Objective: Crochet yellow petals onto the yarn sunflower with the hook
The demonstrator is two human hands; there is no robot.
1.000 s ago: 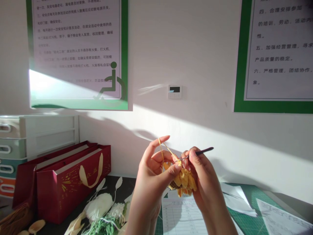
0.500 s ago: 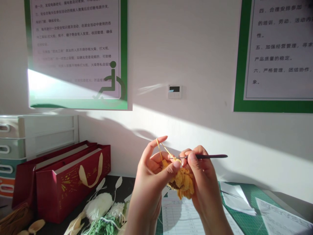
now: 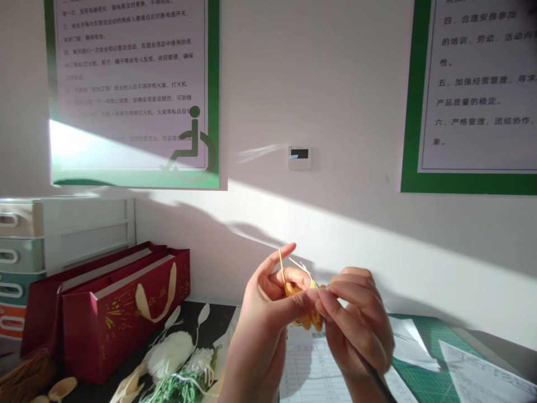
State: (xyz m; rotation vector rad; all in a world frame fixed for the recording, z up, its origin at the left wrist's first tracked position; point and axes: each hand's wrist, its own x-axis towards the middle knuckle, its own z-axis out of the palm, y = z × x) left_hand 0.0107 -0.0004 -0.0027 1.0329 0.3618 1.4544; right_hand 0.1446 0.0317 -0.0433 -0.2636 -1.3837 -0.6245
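Held up before the wall, my left hand (image 3: 268, 313) pinches a yellow-orange crochet piece (image 3: 310, 320) between thumb and fingers. Yellow yarn (image 3: 282, 266) runs over its raised index finger. My right hand (image 3: 356, 316) grips a dark-handled crochet hook (image 3: 371, 372), whose handle slants down to the lower right. The hook's thin metal tip points up and left at the top edge of the piece, where yarn lies against it. Both hands' fingertips nearly meet there. Fingers hide much of the crochet piece.
Two red gift bags (image 3: 126, 308) stand left, beside a drawer unit (image 3: 88, 224). White yarn (image 3: 172, 355) and green yarn (image 3: 180, 386) lie near them. Printed sheets (image 3: 312, 364) and a green cutting mat (image 3: 423, 336) are under and right of my hands. A thermostat (image 3: 299, 158) hangs on the wall.
The hook has swung from nearly level to a steep slant, its handle now pointing down right. My right hand has turned and moved slightly right; the crochet piece is more covered by fingers.
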